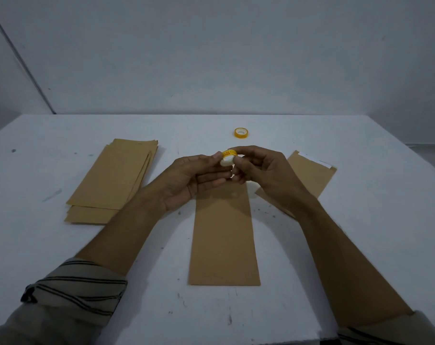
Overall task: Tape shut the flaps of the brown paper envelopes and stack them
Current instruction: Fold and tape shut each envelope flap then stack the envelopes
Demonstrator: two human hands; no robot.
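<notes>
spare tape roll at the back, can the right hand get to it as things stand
Probably yes: the spare tape roll lies on open table just beyond the right hand, nothing between. That hand would first have to release the held roll.

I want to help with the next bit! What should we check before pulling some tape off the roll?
1. Tape roll held: ok, the left hand and right hand both pinch it.
2. Middle envelope flat on the table: ok.
3. Its far end folded shut: cannot tell, the hands hide it.
4. Loose tape end found: cannot tell, too small to see.
5. Spare roll out of the way: ok, it sits farther back on its own.
</notes>
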